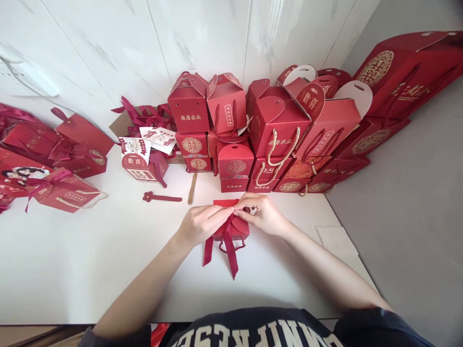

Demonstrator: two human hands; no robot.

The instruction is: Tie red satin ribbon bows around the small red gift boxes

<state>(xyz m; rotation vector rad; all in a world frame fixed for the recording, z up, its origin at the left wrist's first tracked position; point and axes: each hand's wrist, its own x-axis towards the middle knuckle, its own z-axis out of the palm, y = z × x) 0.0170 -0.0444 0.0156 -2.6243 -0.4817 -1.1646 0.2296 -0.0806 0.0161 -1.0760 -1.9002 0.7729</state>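
Observation:
A small red box point(241, 232) sits on the white table in front of me, with a dark red ribbon point(229, 243) on its top and two ribbon tails hanging over the near side. A red cord handle lies below the box's near edge. My left hand point(201, 222) is over the left of the box, its fingertips pinched on the ribbon at the knot. From the right, my right hand point(263, 213) pinches the ribbon at the same spot, fingertips almost touching the left ones. The knot itself is partly hidden by the fingers.
Stacked red boxes point(235, 161) line the wall behind. At the left are ribboned boxes point(74, 193). A flower-ended strip point(162, 197), a brown strip point(192, 189), a small box with cards point(142, 168) and a ribbon pile point(148, 118) lie between. White paper point(336, 240) is at right.

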